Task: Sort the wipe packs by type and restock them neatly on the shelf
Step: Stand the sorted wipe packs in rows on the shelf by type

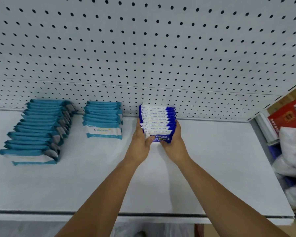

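Left hand [142,139] and right hand [173,140] clasp the row of blue-and-white wipe packs [158,119] between curled fingers on the shelf [212,159], right of two teal rows [102,119].

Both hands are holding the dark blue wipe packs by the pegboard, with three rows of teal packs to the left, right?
Not quite. The head view shows two teal rows, not three: a long row and a shorter row. The rest holds: the left hand and right hand hold the dark blue packs by the pegboard.
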The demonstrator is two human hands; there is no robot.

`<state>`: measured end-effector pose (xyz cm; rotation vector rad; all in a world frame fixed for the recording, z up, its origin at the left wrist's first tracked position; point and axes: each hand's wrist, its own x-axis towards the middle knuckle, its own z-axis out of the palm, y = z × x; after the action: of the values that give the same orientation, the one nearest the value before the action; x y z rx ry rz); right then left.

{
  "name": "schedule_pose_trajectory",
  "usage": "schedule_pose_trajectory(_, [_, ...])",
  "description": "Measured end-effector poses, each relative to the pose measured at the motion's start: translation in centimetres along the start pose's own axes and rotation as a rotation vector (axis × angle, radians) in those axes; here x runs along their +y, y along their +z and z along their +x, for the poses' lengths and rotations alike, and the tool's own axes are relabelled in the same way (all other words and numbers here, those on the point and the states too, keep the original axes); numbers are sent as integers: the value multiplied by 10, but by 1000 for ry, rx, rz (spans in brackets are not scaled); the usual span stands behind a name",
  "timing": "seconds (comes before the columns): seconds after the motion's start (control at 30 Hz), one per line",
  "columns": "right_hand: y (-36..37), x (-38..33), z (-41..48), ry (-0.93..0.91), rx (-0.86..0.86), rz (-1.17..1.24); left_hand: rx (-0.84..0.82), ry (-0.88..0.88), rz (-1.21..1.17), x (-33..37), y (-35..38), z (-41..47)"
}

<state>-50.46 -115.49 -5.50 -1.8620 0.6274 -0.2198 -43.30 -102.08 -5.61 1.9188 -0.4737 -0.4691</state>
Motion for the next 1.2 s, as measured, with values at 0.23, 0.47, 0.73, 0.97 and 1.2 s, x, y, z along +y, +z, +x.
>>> schedule_pose_trajectory(0.23, [-31, -10, -34, 105, 7, 14, 118, -122, -5, 11, 1, -30])
schedule_pose_trajectory(0.47, [-82, 15, -100, 104, 103, 22, 310, -26, 29, 11, 22, -84])
schedule_pose_trajectory(0.73, [-162, 50, -225, 102, 214, 101, 199, -16, -57, 63, 102, -183])
schedule_pose_trajectory(0.97, [-256, 104, -370, 107, 328, 177, -117, 76, 13, 104, 236, -324])
schedule_pose_trajectory(1.2, [-356, 169, -515, 225, 464, 227, -341, 36, 79, 136, 361, -440])
